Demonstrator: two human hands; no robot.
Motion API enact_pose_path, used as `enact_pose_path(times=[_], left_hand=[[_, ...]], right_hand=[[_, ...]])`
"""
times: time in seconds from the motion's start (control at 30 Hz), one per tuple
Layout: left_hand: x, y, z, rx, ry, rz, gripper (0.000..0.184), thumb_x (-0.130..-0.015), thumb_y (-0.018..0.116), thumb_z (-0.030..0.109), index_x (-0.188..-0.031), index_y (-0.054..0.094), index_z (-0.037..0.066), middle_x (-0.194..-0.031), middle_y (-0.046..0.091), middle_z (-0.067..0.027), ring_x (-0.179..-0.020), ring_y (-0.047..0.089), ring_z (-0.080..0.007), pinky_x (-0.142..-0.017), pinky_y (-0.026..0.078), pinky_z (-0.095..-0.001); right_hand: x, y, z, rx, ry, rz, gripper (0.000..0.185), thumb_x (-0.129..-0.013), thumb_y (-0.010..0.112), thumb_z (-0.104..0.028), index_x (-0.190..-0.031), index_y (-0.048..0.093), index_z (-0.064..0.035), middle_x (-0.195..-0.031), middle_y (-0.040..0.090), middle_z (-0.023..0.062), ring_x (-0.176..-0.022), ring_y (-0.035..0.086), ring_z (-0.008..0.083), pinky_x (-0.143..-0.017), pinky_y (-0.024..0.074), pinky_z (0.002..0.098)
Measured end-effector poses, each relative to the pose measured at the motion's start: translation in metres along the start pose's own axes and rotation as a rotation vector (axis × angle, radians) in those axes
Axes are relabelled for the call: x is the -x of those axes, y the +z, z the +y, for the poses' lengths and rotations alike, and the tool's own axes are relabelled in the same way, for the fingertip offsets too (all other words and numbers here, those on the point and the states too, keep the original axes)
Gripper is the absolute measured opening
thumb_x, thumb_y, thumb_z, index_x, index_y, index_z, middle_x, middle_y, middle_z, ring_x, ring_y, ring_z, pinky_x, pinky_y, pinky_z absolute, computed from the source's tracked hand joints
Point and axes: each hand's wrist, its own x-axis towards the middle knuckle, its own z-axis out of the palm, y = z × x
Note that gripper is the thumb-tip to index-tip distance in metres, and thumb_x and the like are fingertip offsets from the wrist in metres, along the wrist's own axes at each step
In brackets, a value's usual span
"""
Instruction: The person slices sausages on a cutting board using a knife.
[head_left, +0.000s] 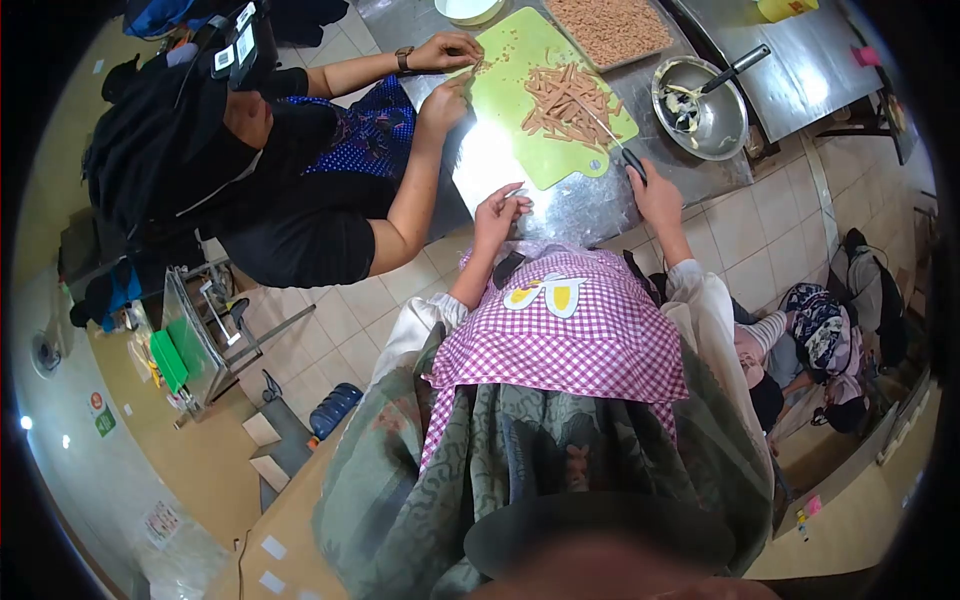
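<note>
My right hand (657, 195) is closed round the black handle of a knife (632, 160). The knife's thin blade reaches up and left over a heap of pinkish-brown cut sticks (565, 108), which look like sausage. They lie on a light green cutting board (500, 110). Over the steel table's near edge is my left hand (499, 212), below the board, its fingers loosely bent and apart with nothing seen in them. Small diced bits (497, 58) are scattered on the board's far left part, beside another person's hands.
A person in black (300, 235) works at the left side of the steel table (590, 215). A tray of diced pieces (612, 30) lies behind the board. To its right stands a metal bowl (728, 125) with a black-handled utensil (738, 68) in it.
</note>
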Motion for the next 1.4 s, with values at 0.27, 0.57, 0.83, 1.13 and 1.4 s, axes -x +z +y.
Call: enact_pose_path(times=[0.27,0.57,0.83,1.13,1.4], left_hand=[[0.051,-0.038,-0.022,0.059,0.002,0.196,0.031,-0.094,0.049,0.009,-0.124,0.05,-0.001,-0.1,0.066,-0.0111,-0.084,0.064,-0.0133,-0.074,0.05,-0.0231],[0.073,-0.044,-0.036,0.186,0.046,0.301,0.03,-0.094,0.049,0.007,-0.122,0.051,-0.003,-0.1,0.065,-0.0113,-0.082,0.063,-0.0124,-0.074,0.051,-0.0233],[0.06,-0.023,-0.005,0.064,0.078,0.213,0.028,-0.094,0.048,0.008,-0.12,0.054,-0.001,-0.096,0.066,-0.0084,-0.079,0.061,-0.0092,-0.07,0.049,-0.0211],[-0.089,0.025,0.153,-0.499,0.683,0.17,0.026,-0.089,0.055,0.008,-0.113,0.06,0.0,-0.096,0.067,-0.0073,-0.087,0.061,-0.01,-0.077,0.048,-0.0251],[-0.293,-0.034,0.246,-0.84,0.769,0.493,0.029,-0.079,0.063,0.015,-0.105,0.063,0.004,-0.09,0.065,-0.0206,-0.082,0.063,-0.0345,-0.073,0.049,-0.0432]], right_hand=[[0.009,-0.01,-0.02,-0.03,-0.163,-0.137,0.036,-0.091,0.046,-0.044,-0.108,0.053,-0.0137,-0.071,0.064,0.0188,-0.069,0.062,0.0391,-0.059,0.0472,0.049],[-0.01,0.03,-0.022,0.039,-0.146,-0.115,0.035,-0.09,0.048,-0.042,-0.107,0.052,-0.0107,-0.071,0.063,0.0187,-0.068,0.062,0.0388,-0.058,0.0471,0.0485],[0.008,0.028,-0.007,-0.34,-0.061,-0.105,0.044,-0.092,0.046,-0.043,-0.115,0.053,-0.006,-0.08,0.061,0.0279,-0.078,0.059,0.0461,-0.065,0.0453,0.05],[0.036,0.045,-0.006,-0.417,-0.034,-0.104,0.041,-0.091,0.049,-0.041,-0.112,0.054,-0.0058,-0.077,0.061,0.0265,-0.075,0.06,0.0447,-0.061,0.0447,0.0487],[0.054,0.042,-0.022,-0.392,0.048,0.018,0.035,-0.09,0.053,-0.035,-0.109,0.057,-0.0055,-0.076,0.063,0.0221,-0.071,0.062,0.0407,-0.061,0.0466,0.046]])
